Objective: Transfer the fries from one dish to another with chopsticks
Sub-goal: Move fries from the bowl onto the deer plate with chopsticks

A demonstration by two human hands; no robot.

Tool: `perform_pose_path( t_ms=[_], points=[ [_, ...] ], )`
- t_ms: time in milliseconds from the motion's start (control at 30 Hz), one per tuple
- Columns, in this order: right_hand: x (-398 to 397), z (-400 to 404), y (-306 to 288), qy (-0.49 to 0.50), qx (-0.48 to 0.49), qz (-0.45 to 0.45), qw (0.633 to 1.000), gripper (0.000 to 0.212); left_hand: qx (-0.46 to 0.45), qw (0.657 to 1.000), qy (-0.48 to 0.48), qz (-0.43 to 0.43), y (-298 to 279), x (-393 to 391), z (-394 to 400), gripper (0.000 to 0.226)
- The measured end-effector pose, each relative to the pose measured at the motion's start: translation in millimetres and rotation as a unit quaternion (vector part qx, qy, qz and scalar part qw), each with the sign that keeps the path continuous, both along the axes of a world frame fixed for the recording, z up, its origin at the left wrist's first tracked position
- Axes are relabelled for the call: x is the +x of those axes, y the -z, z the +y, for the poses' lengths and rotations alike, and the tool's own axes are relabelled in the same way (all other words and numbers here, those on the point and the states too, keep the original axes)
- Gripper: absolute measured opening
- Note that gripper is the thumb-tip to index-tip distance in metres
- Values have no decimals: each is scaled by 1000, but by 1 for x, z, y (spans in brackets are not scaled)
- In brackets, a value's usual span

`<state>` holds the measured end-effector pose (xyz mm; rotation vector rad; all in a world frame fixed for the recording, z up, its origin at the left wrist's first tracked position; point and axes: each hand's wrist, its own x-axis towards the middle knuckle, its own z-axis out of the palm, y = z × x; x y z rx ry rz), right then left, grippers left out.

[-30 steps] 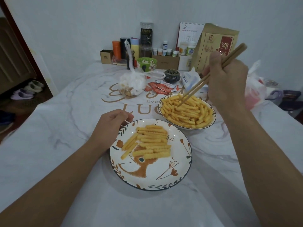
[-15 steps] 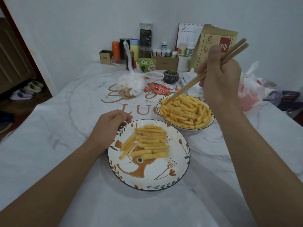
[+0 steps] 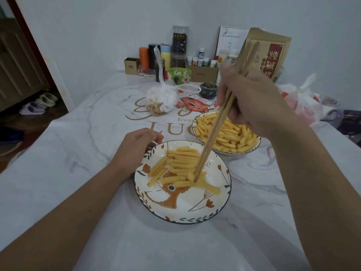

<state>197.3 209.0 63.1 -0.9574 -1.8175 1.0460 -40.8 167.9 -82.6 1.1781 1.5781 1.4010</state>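
Note:
A patterned near plate (image 3: 195, 210) holds a small pile of crinkle fries (image 3: 180, 163). Behind it to the right, a white far dish (image 3: 252, 149) is heaped with fries (image 3: 230, 133). My right hand (image 3: 254, 102) grips wooden chopsticks (image 3: 214, 130) above the far dish. Their tips reach down to the fries on the near plate, where one fry (image 3: 209, 187) lies by the tips. My left hand (image 3: 136, 147) rests against the near plate's upper left rim with its fingers curled; whether they grip the rim I cannot tell.
A knotted plastic bag of snacks (image 3: 162, 100) and red sachets (image 3: 195, 103) lie behind the dishes. Bottles, a green bowl (image 3: 179, 75), boxes and a brown paper bag (image 3: 269, 53) line the wall. More plastic bags (image 3: 300, 102) sit at the right. The table edge drops off at left.
My right hand swung the chopsticks from the far dish to the near plate, tips now down among its fries. One more fry lies on the near plate. My left hand stayed.

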Motion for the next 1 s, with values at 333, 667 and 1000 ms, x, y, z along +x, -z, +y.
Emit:
perform_pose_path(
  t_ms=[333, 667, 1000],
  points=[
    [-14, -11, 8, -117, 52, -74, 989, 50, 4, 1000, 7, -1, 0, -1, -1, 31],
    [-4, 3, 15, -109, 27, -117, 987, 54, -3, 1000, 5, 5, -2, 1, -2, 33],
    [37, 13, 44, 116, 46, 196, 973, 42, -1, 1000, 1, 2, -2, 2, -4, 32]
  ],
)
